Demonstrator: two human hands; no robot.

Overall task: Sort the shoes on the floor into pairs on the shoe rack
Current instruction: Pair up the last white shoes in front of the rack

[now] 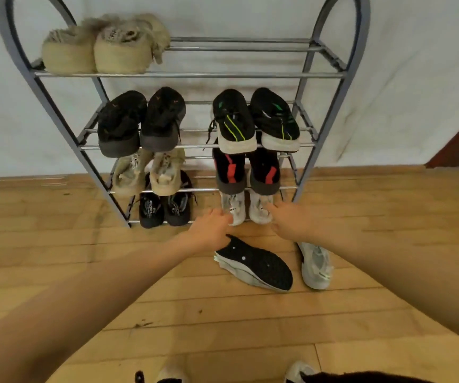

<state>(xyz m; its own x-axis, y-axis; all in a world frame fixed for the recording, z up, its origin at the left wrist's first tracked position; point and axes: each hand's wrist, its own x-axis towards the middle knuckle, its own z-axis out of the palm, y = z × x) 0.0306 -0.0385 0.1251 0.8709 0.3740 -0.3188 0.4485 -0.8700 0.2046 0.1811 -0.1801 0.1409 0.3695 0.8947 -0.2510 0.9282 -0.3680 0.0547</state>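
A grey metal shoe rack (189,75) stands against the wall with pairs on every shelf. On its bottom shelf sits a white pair, a left white shoe (236,207) and a right white shoe (260,212), heels toward me. My left hand (211,228) has its fingers curled on the heel of the left white shoe. Next to the right white shoe, my right hand (291,221) lies with fingers extended, the tips just touching its side. On the floor in front lie a pale shoe turned over with its black sole up (258,265) and an upright pale grey shoe (316,266).
The rack also holds fluffy beige slippers (98,48) on top, black shoes (140,123) and black-green trainers (253,120) below, then beige trainers (148,172), black-red shoes (246,170) and black sandals (164,208). My feet (167,375) show at the bottom edge on the wood floor.
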